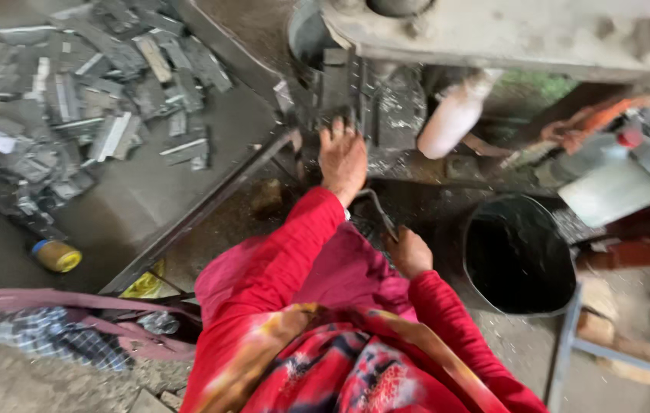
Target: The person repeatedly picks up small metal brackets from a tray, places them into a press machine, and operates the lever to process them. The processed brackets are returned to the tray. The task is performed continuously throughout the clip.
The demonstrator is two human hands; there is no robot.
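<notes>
Bucket [520, 256], black and dark inside, stands beside right hand [409, 252] gripping a metal rod [377, 210].

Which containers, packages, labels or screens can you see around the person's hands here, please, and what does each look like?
Small jar: on the floor at left, lying on its side, yellow with a blue band.
Plastic bottle: at right beside the machine, lying down, greyish with a red cap; blurred.
Black bucket: on the floor right of the right hand, round, dark inside.
Yellow wrapper: under the metal table edge, crumpled.
No screens or signs show.
</notes>
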